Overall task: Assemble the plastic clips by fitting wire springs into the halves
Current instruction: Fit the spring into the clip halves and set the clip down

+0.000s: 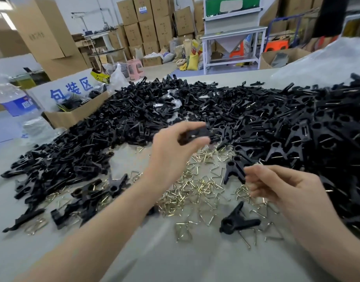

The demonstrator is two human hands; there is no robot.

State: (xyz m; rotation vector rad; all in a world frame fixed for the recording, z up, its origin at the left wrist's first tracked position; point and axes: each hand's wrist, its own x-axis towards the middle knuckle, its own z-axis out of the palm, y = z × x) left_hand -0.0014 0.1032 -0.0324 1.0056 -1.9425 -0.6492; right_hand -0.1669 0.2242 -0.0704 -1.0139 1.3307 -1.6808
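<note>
There, clip half [201, 132] between left fingers [187, 126].

left hand [175, 151] pinches a black clip half [197, 134] above scattered wire springs [195, 186].

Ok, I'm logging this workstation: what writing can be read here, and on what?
"包装区": blue characters on the white board by the open carton.
Label on the water bottle: blurred, unreadable.
Labels on the stacked cartons: too small to read.
Print on the yellow packet: unreadable.
</note>
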